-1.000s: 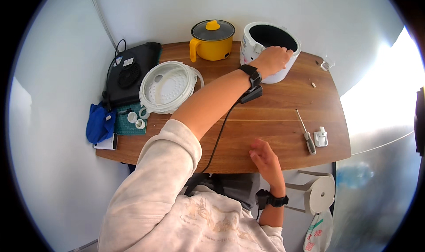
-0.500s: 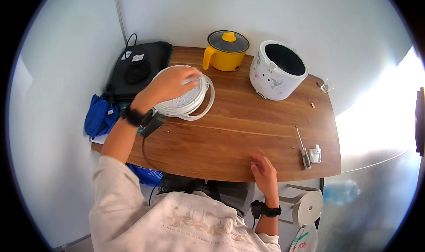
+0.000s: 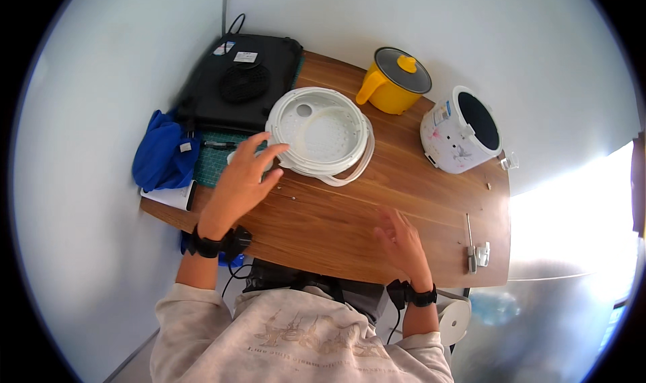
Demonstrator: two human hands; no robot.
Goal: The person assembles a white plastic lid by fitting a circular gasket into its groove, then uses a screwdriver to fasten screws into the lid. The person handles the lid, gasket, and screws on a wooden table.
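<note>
Spread open, empty: your left hand (image 3: 241, 183), shifted off the white lid (image 3: 328, 135) to its near-left rim, uncovering it. Your right hand (image 3: 403, 246): half-curled, empty, lid's near-right.

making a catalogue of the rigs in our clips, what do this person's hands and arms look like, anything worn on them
The left hand and right hand are ungloved. Each wrist wears a black band with a boxy black module, and a thin black cable shows below each module. The loose, pale beige sleeves stop short of the wrists.
</note>
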